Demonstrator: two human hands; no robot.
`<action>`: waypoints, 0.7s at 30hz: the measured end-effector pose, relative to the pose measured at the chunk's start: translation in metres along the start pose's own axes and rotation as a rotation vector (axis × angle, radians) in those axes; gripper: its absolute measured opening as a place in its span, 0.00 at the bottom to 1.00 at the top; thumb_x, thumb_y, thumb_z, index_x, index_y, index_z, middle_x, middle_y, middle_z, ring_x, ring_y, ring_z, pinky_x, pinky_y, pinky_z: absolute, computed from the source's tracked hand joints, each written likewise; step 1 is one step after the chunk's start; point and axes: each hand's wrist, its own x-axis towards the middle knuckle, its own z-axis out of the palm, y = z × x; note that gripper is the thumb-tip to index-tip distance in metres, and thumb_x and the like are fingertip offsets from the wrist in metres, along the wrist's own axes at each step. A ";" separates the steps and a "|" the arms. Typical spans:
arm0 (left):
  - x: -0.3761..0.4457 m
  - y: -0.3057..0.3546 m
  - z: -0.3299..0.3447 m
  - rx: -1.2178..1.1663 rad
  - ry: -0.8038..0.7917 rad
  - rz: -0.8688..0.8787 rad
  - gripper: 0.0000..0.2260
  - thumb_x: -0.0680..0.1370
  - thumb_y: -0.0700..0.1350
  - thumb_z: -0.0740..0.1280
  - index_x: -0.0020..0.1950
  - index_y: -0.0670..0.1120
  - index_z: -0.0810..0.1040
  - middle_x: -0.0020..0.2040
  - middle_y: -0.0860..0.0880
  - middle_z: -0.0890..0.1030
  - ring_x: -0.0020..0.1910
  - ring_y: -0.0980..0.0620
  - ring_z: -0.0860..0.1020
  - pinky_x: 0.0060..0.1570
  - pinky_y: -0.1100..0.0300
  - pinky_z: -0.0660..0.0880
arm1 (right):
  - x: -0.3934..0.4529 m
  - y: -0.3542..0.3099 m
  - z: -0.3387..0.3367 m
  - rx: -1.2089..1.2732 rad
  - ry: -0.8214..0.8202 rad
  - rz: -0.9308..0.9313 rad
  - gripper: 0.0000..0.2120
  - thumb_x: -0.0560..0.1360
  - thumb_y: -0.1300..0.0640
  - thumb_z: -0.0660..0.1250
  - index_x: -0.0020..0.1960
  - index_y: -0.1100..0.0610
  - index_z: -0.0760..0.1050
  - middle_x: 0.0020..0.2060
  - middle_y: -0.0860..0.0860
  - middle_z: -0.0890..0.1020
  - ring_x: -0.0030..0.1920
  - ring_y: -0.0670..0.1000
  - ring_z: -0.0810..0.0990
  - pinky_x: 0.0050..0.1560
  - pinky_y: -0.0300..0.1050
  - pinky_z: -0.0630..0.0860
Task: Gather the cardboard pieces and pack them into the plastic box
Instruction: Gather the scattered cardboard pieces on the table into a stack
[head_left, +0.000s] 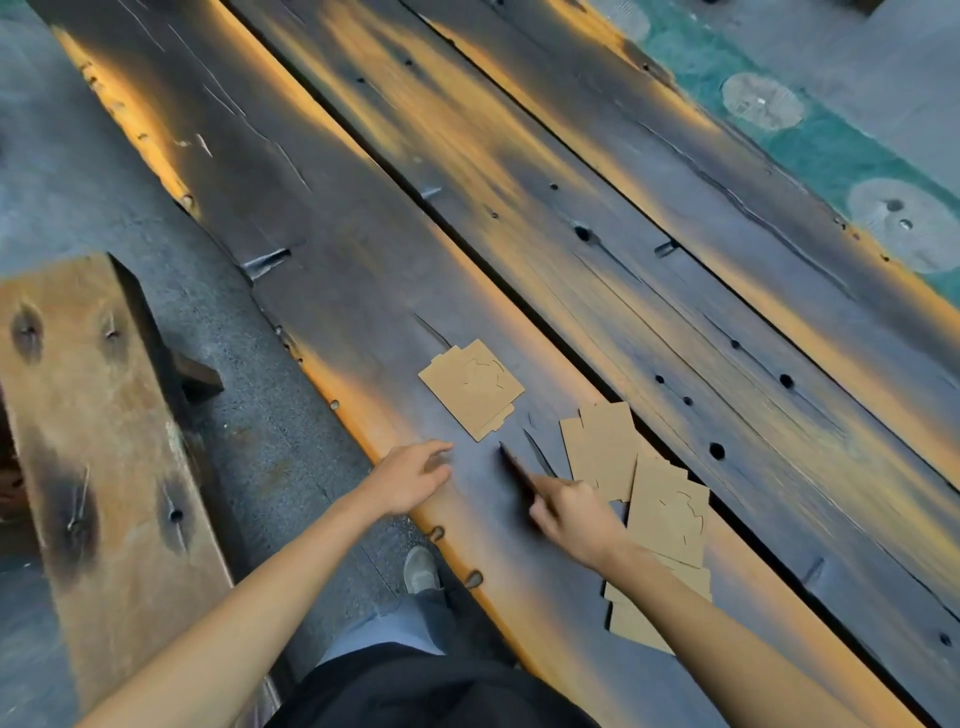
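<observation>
Flat brown cardboard pieces lie on a dark wooden plank table (363, 291). One cardboard piece (470, 388) sits alone, ahead of my hands. A second piece (602, 447) and a third piece (670, 512) overlap to the right, and more cardboard (639, 621) shows under my right forearm. My left hand (413, 475) rests at the table's near edge, fingers apart, holding nothing. My right hand (574, 512) hovers beside the overlapping pieces with fingers extended and nothing visibly held. No plastic box is in view.
A wooden bench (88, 426) stands to the left across a strip of grey floor (270, 431). A gap runs between the table planks (519, 291). Beyond the far edge lies green flooring with round pale discs (761, 101). My shoe (420, 569) is below the table edge.
</observation>
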 end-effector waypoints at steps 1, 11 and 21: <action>0.001 0.000 -0.002 -0.037 0.001 -0.005 0.22 0.84 0.46 0.65 0.78 0.45 0.70 0.76 0.45 0.74 0.76 0.47 0.72 0.74 0.53 0.68 | 0.001 0.001 -0.004 -0.003 0.029 0.022 0.08 0.82 0.55 0.58 0.45 0.55 0.69 0.36 0.52 0.76 0.38 0.61 0.79 0.39 0.50 0.74; 0.022 -0.008 -0.013 -0.644 -0.006 -0.203 0.24 0.81 0.45 0.70 0.77 0.44 0.70 0.71 0.46 0.78 0.67 0.48 0.79 0.64 0.54 0.74 | 0.030 -0.023 -0.016 0.435 0.212 0.174 0.19 0.82 0.50 0.65 0.34 0.51 0.68 0.28 0.46 0.71 0.30 0.47 0.68 0.32 0.43 0.63; 0.033 -0.036 -0.026 -1.058 0.043 -0.289 0.16 0.78 0.38 0.73 0.65 0.45 0.79 0.60 0.44 0.87 0.57 0.47 0.86 0.49 0.58 0.83 | 0.077 -0.052 -0.015 1.051 0.088 0.265 0.08 0.82 0.55 0.68 0.56 0.58 0.82 0.47 0.53 0.89 0.47 0.52 0.88 0.46 0.49 0.85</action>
